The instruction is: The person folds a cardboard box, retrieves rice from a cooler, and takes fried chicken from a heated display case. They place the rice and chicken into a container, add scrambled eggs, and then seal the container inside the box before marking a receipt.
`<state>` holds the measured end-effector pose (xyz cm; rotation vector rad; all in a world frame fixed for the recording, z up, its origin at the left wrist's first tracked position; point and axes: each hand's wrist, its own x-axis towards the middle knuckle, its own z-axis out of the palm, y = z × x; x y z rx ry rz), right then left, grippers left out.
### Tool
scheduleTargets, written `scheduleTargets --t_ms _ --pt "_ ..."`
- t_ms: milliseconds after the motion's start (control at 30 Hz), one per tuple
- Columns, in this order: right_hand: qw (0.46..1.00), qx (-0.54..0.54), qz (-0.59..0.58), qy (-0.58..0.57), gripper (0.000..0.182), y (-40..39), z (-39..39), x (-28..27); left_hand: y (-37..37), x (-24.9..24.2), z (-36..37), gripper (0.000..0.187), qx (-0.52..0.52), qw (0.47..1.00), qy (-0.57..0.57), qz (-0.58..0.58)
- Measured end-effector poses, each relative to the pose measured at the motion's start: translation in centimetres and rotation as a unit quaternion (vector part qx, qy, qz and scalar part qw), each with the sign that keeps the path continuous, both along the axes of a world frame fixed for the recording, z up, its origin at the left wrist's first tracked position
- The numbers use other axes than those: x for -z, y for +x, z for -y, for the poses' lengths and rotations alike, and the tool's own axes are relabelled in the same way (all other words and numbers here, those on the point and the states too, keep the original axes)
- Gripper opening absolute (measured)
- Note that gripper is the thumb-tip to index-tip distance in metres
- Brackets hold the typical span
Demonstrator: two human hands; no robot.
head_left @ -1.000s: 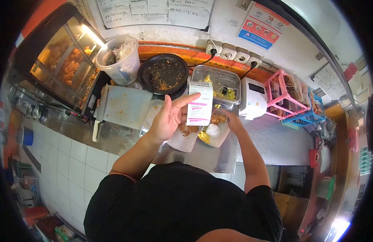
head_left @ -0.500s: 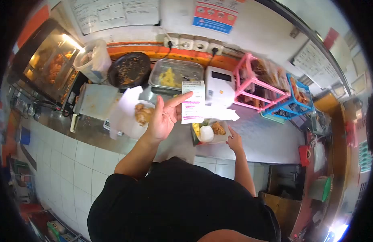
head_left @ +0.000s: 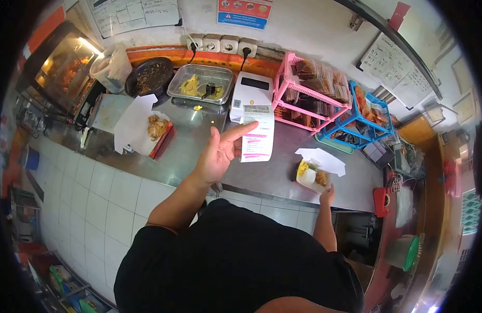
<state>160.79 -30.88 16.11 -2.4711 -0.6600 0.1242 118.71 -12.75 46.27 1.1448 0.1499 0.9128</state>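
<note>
My left hand [head_left: 215, 154] is raised over the counter and pinches a long paper receipt [head_left: 257, 146] with pink highlighted lines between its fingers. My right hand [head_left: 327, 195] grips the near right corner of an open paper food box [head_left: 306, 183]. Inside that box lie a white mound of rice [head_left: 306, 176], a browned piece of fried chicken [head_left: 321, 179] and some yellow food [head_left: 302, 167]. The lid [head_left: 324, 160] stands folded back toward the wall. Farther left, a second open box [head_left: 162, 147] with a red side holds another chicken piece [head_left: 156, 128].
A white label printer [head_left: 251, 88] stands against the wall. Left of it are a clear tray [head_left: 200, 83] of yellow food and a dark stone mortar [head_left: 149, 76]. Pink [head_left: 314, 91] and blue racks [head_left: 363, 117] hold packets. A knife [head_left: 84, 136] lies at the left edge.
My right hand has taken hold of the food box and shifted it to the right along the counter, out from behind the receipt. The view has turned right. My left hand still holds the receipt.
</note>
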Motion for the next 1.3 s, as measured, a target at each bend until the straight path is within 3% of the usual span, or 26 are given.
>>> scheduleTargets --t_ms 100,167,300,400,500,667,700,867,1000,1133,1233,1267,1300 --pt "0.998 -0.009 0.065 0.004 0.04 2.6 0.0 -0.3 0.6 0.5 0.7 0.085 -0.006 1.0 -0.013 -0.006" --pt "0.994 0.01 0.076 0.072 0.04 3.8 -1.0 -0.5 0.6 1.6 0.9 0.086 -0.022 1.0 -0.021 -0.003" --pt "0.971 -0.017 0.004 0.238 0.037 2.4 -5.8 -11.4 1.2 2.2 0.1 0.092 -0.039 0.997 -0.07 0.014" --pt "0.929 -0.139 0.215 0.267 0.03 4.3 -9.4 -19.8 1.8 3.2 -2.3 0.091 -0.055 0.996 -0.066 -0.008" --pt "0.923 -0.138 0.231 0.275 0.025 9.0 -13.2 -24.7 3.2 3.5 -4.4 0.089 -0.054 0.996 -0.067 -0.006" --pt "0.949 -0.033 0.244 0.198 0.02 19.8 -17.1 -24.5 5.8 3.9 -8.0 0.086 -0.068 0.996 -0.048 0.01" --pt "0.962 -0.036 0.191 0.193 0.02 20.3 -17.3 -25.5 6.2 4.0 -8.8 0.085 -0.067 0.996 -0.062 0.015" --pt "0.962 -0.037 0.242 0.119 0.02 25.6 -19.4 -26.5 9.0 4.1 -11.5 0.081 -0.06 0.994 -0.092 0.004" --pt "0.967 -0.076 0.217 0.113 0.022 27.4 -20.7 -26.7 12.1 3.9 -12.5 0.08 -0.031 0.997 -0.074 0.001" --pt "0.958 -0.226 0.139 0.112 0.021 27.4 -21.8 -28.3 16.2 3.5 -11.4 0.081 -0.038 0.997 -0.058 -0.015" --pt "0.954 -0.3 -0.001 0.006 0.024 27.0 -23.6 -29.5 18.7 4.0 -9.4 0.081 -0.069 0.995 -0.07 -0.028" --pt "0.948 -0.317 -0.009 0.0 0.024 27.1 -24.5 -28.8 19.4 4.1 -8.4 0.081 -0.08 0.994 -0.072 -0.035" --pt "0.939 -0.338 0.061 0.021 0.025 27.3 -25.6 -28.4 20.8 3.0 -6.6 0.082 -0.075 0.996 -0.046 -0.014"
